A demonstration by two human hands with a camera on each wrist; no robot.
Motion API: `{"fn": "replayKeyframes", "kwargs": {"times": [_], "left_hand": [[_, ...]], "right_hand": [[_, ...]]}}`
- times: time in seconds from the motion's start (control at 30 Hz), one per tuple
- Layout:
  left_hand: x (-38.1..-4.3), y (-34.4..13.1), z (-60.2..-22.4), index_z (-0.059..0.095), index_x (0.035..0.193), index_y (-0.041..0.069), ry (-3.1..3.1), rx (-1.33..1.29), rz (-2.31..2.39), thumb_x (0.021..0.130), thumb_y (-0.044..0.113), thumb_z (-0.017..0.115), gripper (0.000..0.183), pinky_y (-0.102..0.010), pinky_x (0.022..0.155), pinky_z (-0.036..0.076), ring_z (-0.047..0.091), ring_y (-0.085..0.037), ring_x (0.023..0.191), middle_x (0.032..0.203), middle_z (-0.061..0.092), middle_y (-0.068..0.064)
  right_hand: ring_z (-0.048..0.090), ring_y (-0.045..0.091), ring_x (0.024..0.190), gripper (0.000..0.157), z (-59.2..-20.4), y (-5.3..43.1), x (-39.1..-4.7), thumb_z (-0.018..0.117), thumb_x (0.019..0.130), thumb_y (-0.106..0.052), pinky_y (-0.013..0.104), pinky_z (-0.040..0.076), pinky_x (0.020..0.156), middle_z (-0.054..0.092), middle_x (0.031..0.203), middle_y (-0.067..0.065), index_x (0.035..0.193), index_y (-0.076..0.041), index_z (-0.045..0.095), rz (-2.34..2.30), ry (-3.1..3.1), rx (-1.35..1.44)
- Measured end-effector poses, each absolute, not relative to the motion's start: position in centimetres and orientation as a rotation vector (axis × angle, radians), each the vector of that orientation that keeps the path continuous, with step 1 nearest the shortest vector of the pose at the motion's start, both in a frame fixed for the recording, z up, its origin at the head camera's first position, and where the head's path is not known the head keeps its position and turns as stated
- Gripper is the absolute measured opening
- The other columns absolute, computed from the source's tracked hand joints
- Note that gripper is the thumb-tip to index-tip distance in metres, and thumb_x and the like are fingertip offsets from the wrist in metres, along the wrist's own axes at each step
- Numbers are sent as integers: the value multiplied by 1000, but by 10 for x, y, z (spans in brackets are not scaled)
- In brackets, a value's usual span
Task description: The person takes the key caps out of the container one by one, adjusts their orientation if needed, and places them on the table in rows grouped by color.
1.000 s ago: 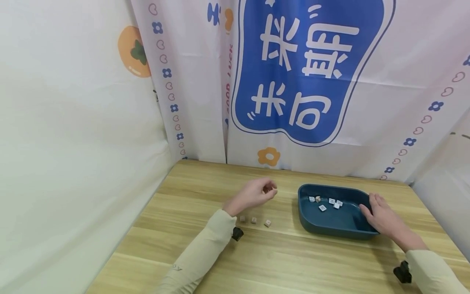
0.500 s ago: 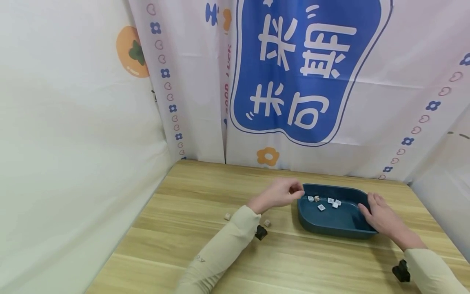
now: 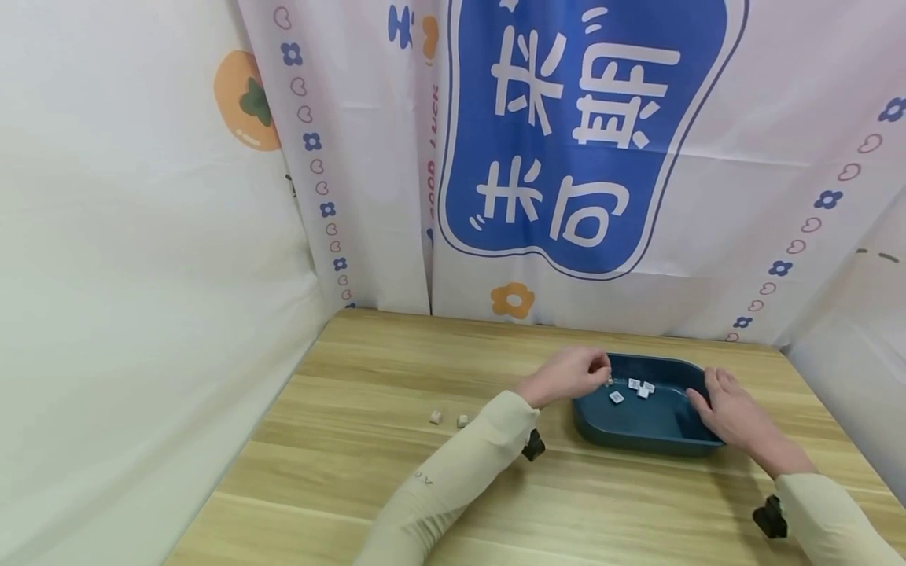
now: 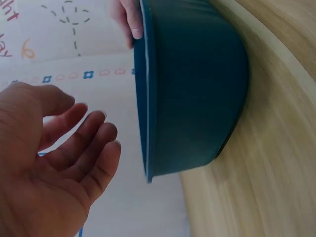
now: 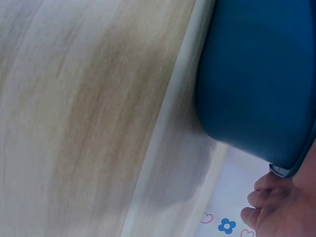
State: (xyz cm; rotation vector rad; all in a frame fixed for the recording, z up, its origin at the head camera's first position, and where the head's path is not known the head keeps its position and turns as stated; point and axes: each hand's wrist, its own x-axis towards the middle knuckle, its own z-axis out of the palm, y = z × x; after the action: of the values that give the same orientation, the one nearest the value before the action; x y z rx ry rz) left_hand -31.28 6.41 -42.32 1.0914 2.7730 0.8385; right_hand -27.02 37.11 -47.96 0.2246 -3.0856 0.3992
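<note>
A dark blue rectangular tray (image 3: 647,446) sits on the wooden table, with several small white and beige cubes (image 3: 616,398) inside. My left hand (image 3: 569,373) hangs over the tray's left end and hides part of it. In the left wrist view its fingers (image 4: 101,173) are loosely bent, thumb apart, and no cube shows between them. My right hand (image 3: 736,413) grips the tray's right end, thumb over the rim, fingers on the outer side. Two small cubes, one pinkish (image 3: 436,417) and one pale (image 3: 463,421), lie on the table beside my left sleeve.
The wooden table (image 3: 340,472) meets a printed white curtain (image 3: 382,267) at the back. A plain white cloth wall (image 3: 141,314) stands on the left. My left sleeve (image 3: 453,479) covers part of the tabletop. A dark wrist camera (image 3: 770,517) sits at my right cuff.
My left hand has moved right, from above the table to over the tray's left end. My right hand stays on the tray's right end. The left sleeve now uncovers cubes on the left.
</note>
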Motion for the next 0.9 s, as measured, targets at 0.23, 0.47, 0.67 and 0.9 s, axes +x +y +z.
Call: {"fn": "replayKeyframes", "kwargs": {"times": [0.23, 0.47, 0.67, 0.9], "left_hand": [[-323, 81, -433, 66, 102, 17, 2837, 1087, 667, 100, 22, 54, 13, -11, 61, 42, 54, -3, 71, 86, 63, 9], [-334, 97, -446, 67, 107, 17, 2911, 1058, 482, 96, 17, 58, 14, -14, 72, 46, 58, -3, 82, 99, 69, 8], [-338, 112, -451, 68, 108, 20, 2999, 1015, 302, 92, 14, 59, 20, -19, 76, 50, 63, -4, 89, 104, 71, 8], [-337, 130, -452, 67, 102, 26, 2977, 816, 127, 97, 23, 60, 9, -23, 59, 47, 55, -5, 72, 90, 66, 10]], "right_hand": [[19, 62, 135, 79, -479, 370, -270, 33, 106, -44, 69, 21, 109, 16, 145, 50, 143, 24, 16, 378, -3088, 220], [17, 62, 136, 81, -478, 368, -269, 32, 106, -45, 69, 20, 109, 14, 145, 49, 144, 24, 14, 382, -3100, 205], [14, 62, 137, 83, -476, 368, -268, 29, 105, -49, 69, 19, 110, 12, 146, 49, 144, 23, 13, 395, -3111, 201], [16, 62, 136, 82, -475, 367, -268, 30, 105, -48, 69, 19, 109, 13, 145, 50, 144, 23, 15, 402, -3108, 209]]}}
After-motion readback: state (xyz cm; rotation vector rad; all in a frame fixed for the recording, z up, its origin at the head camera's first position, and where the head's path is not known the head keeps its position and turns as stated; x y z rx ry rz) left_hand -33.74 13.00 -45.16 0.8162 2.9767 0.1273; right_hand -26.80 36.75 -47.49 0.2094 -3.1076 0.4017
